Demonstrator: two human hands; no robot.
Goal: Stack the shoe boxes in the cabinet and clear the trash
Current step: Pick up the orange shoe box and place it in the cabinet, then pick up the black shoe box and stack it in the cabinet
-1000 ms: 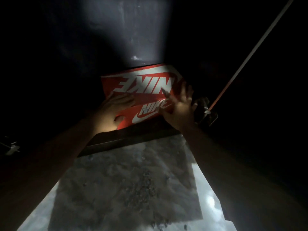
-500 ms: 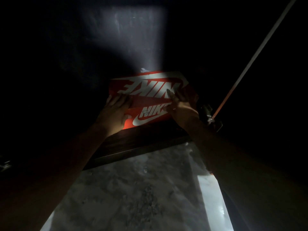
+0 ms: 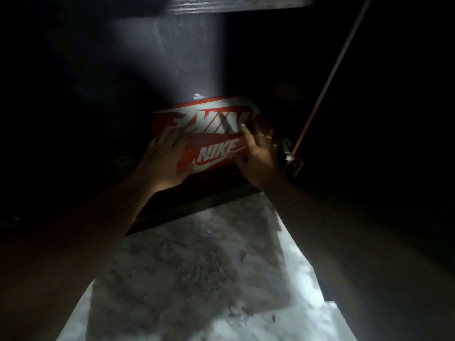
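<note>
1. The fingers (image 3: 172, 137) of the left hand (image 3: 161, 159) lie spread and flat over the near left corner of the shoe box (image 3: 209, 134), the palm against its near face. The fingers (image 3: 246, 132) of the right hand (image 3: 258, 156) are spread too, pressed on the lid near the box's right edge. Neither hand pinches anything; both push with open palms.
2. Compared with a second ago, the box sits deeper in the cabinet, further beyond the dark front edge of the cabinet floor (image 3: 197, 205), and both hands have followed it in. The top board (image 3: 221, 3) of the compartment now shows above the box.
3. For the task, this suggests the box is nearly seated and the placing step is close to done; whether it rests on another box I cannot tell in the dark.
4. The box lies flat, lid up. Its long axis appears to run left to right, parallel to the cabinet's front edge, slightly skewed, with the long printed side facing the person.
5. Right of the box, a hinge (image 3: 286, 153) and a thin pale door edge (image 3: 332, 70) rise. Nearer than the box, the mottled stone floor (image 3: 197, 267) catches light.
</note>
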